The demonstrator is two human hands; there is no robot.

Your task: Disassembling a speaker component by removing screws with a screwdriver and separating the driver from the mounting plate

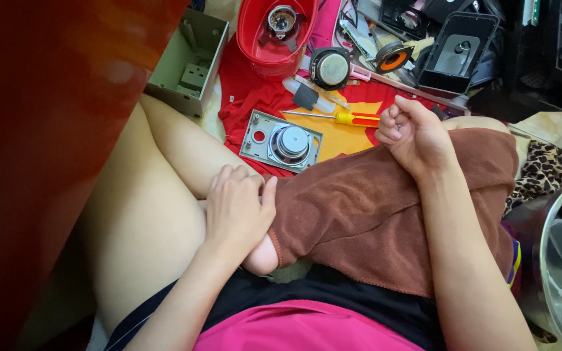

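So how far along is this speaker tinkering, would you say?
Already done, it seems: a speaker driver on its grey plate lies loose on the red cloth, with another round driver and an emptied grey metal box nearby. In hand: nothing. The left hand rests on the leg, the right hand is curled on the brown towel. The screwdriver lies unused, so work is paused.

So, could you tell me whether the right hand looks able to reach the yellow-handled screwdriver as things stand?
Probably yes. The right hand rests loosely curled on the brown towel, just beside the screwdriver, which lies uncovered on the red and yellow cloth with nothing between them.
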